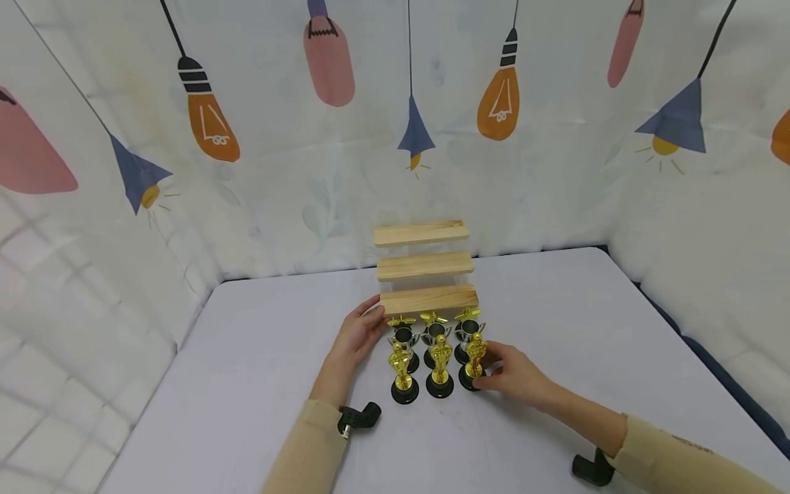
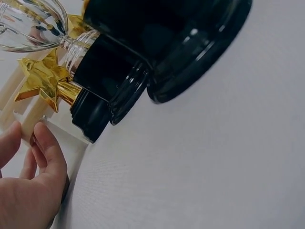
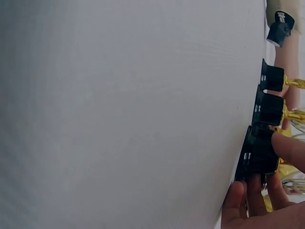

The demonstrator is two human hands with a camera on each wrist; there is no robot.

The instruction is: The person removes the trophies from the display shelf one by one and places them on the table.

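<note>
A wooden tiered rack has three pale boards, the lowest board (image 1: pixel 430 300) nearest me. My left hand (image 1: pixel 358 335) holds the left end of that board; in the left wrist view thumb and fingers (image 2: pixel 50 148) pinch its end. Small trophies with black bases stand upright in rows before the rack: gold star trophies (image 2: pixel 42 78) at the back, silver cups (image 1: pixel 404 335) in the middle, gold figure trophies in front. My right hand (image 1: pixel 515 374) grips the front-right figure trophy (image 1: pixel 476 351) by its black base (image 3: pixel 259 151). The front-middle figure trophy (image 1: pixel 441 357) and front-left figure trophy (image 1: pixel 400 365) stand beside it.
The white tabletop (image 1: pixel 259 384) extends around the trophies on both sides. Behind it hangs a white curtain (image 1: pixel 278 185) printed with lamps and bulbs. A black wrist camera (image 1: pixel 361 416) sits on the left wrist, another wrist camera (image 1: pixel 594 468) on the right.
</note>
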